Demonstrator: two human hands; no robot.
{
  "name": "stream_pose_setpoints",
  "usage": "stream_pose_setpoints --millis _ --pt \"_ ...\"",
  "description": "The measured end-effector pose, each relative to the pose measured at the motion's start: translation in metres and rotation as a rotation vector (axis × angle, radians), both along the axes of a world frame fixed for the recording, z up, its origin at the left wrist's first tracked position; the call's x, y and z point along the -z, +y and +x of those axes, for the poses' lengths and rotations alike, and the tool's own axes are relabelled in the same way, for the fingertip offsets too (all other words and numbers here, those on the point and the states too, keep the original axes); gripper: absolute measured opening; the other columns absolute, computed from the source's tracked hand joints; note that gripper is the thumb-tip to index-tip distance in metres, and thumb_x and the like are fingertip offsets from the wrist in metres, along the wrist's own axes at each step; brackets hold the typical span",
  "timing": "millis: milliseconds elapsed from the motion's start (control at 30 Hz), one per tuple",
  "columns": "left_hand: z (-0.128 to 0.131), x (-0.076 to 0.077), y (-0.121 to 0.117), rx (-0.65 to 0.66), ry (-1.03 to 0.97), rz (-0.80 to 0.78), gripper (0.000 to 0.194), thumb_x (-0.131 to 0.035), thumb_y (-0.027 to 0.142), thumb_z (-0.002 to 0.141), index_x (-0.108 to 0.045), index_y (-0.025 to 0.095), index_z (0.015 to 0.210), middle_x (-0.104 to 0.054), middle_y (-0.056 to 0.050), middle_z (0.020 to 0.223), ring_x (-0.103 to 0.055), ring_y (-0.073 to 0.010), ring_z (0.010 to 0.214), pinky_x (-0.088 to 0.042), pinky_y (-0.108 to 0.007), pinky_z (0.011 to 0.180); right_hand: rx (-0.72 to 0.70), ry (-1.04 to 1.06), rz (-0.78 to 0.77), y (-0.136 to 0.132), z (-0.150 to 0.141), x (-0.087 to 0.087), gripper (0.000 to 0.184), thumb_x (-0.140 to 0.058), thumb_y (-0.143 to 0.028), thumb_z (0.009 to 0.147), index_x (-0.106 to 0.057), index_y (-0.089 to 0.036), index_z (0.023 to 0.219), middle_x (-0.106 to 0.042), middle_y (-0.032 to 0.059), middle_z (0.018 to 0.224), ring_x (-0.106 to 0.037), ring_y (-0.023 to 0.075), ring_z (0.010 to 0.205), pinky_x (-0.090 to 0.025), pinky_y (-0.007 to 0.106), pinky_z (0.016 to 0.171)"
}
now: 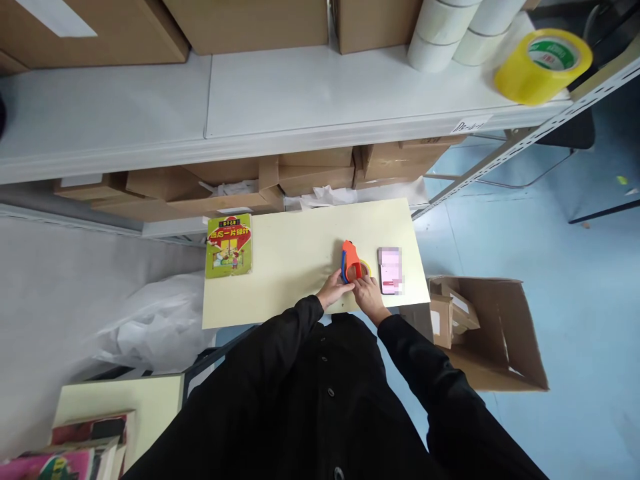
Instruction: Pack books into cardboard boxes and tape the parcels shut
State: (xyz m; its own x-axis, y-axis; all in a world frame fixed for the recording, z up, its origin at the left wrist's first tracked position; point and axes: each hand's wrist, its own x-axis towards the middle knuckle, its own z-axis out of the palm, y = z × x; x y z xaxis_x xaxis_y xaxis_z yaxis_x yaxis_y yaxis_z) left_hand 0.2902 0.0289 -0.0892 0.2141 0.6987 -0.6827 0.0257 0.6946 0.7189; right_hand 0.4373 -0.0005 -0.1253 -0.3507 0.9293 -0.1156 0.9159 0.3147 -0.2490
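An orange and blue tape dispenser [350, 253] with a yellow-edged tape roll is held over the near side of the cream table [295, 257]. My left hand [336, 289] grips its lower left side, thumb towards the right. My right hand [369, 295] is closed at the roll end, its fingers bent against the dispenser and partly hiding the roll. The fingertips of both hands nearly meet below it. Just right of my right hand lies a phone [390, 270] with a lit, partly blurred screen. A green and red book [229, 245] lies flat at the table's left end.
A grey shelf [300, 93] beyond the table carries cardboard boxes [255, 27], white rolls [440, 33] and a yellow tape roll [543, 67]. An open carton [515, 333] with smaller boxes stands right. Left are a white plastic bag [160, 320] and stacked books [95, 440].
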Motion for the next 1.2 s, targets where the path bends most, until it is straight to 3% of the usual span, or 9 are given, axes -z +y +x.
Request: stream_pose_setpoints --millis 200,367,467,533,633,833,1000,1200 --pt "0.001 0.001 0.003 0.009 0.007 0.010 0.068 -0.076 0.021 0.068 -0.048 0.016 0.130 -0.051 -0.013 0.133 -0.062 -0.0209 0.104 -0.044 -0.037 0.099 0.019 -0.001 -0.025 0.005 -0.002 0.007 0.022 -0.042 -0.010 0.090 -0.064 -0.016 0.087 -0.065 0.0107 0.082 -0.049 0.0240 0.084 -0.030 0.034 0.069" --pt "0.002 0.000 0.006 0.048 0.014 0.012 0.068 -0.075 0.022 0.069 -0.047 0.013 0.131 -0.050 -0.016 0.136 -0.057 -0.0248 0.114 -0.042 -0.037 0.101 0.045 -0.006 -0.056 0.011 -0.004 0.003 0.021 -0.044 -0.011 0.089 -0.064 -0.016 0.088 -0.065 0.0116 0.084 -0.051 0.0255 0.086 -0.033 0.035 0.070" --pt "-0.002 0.000 0.003 0.079 0.068 -0.030 0.077 -0.075 0.025 0.069 -0.041 0.011 0.137 -0.042 -0.020 0.144 -0.051 -0.0283 0.123 -0.040 -0.037 0.102 0.055 0.036 -0.048 0.008 -0.004 -0.001 0.022 -0.047 -0.016 0.088 -0.063 -0.015 0.103 -0.065 0.0126 0.089 -0.051 0.0270 0.089 -0.037 0.036 0.071" --pt "-0.007 -0.002 -0.001 0.094 0.092 -0.059 0.081 -0.076 0.028 0.069 -0.039 0.013 0.139 -0.037 -0.020 0.148 -0.048 -0.0293 0.126 -0.039 -0.036 0.102 0.069 0.108 -0.002 0.003 -0.001 -0.003 0.034 -0.048 -0.021 0.088 -0.055 -0.014 0.121 -0.063 0.0139 0.100 -0.052 0.0276 0.094 -0.040 0.036 0.073" --pt "-0.018 -0.006 -0.006 0.150 0.091 -0.088 0.077 -0.075 0.036 0.070 -0.044 0.016 0.137 -0.039 -0.019 0.147 -0.048 -0.0296 0.127 -0.040 -0.036 0.101 0.149 0.203 0.087 -0.009 0.011 -0.005 0.044 -0.046 -0.028 0.090 -0.046 -0.015 0.132 -0.057 0.0161 0.118 -0.051 0.0276 0.099 -0.043 0.039 0.080" --pt "-0.050 -0.007 -0.023 0.216 0.219 -0.091 0.062 -0.068 0.040 0.075 -0.052 0.015 0.128 -0.054 -0.019 0.133 -0.055 -0.0283 0.118 -0.045 -0.037 0.094 0.458 0.001 0.049 -0.030 0.049 -0.001 0.040 -0.049 -0.032 0.090 -0.052 -0.015 0.126 -0.049 0.0187 0.128 -0.045 0.0316 0.112 -0.040 0.043 0.087" --pt "-0.065 -0.003 -0.037 0.257 0.307 0.009 0.056 -0.068 0.037 0.075 -0.055 0.011 0.123 -0.060 -0.018 0.122 -0.063 -0.0245 0.102 -0.048 -0.035 0.089 0.494 -0.101 -0.040 -0.030 0.061 0.006 0.041 -0.054 -0.033 0.087 -0.054 -0.018 0.125 -0.044 0.0189 0.135 -0.043 0.0323 0.115 -0.039 0.044 0.088" --pt "-0.070 -0.004 -0.040 0.227 0.337 0.088 0.054 -0.068 0.039 0.074 -0.057 0.011 0.119 -0.064 -0.015 0.115 -0.066 -0.0228 0.094 -0.050 -0.034 0.087 0.487 -0.072 0.018 -0.025 0.062 0.011 0.036 -0.054 -0.032 0.086 -0.058 -0.016 0.118 -0.046 0.0215 0.132 -0.045 0.0340 0.112 -0.042 0.046 0.084"
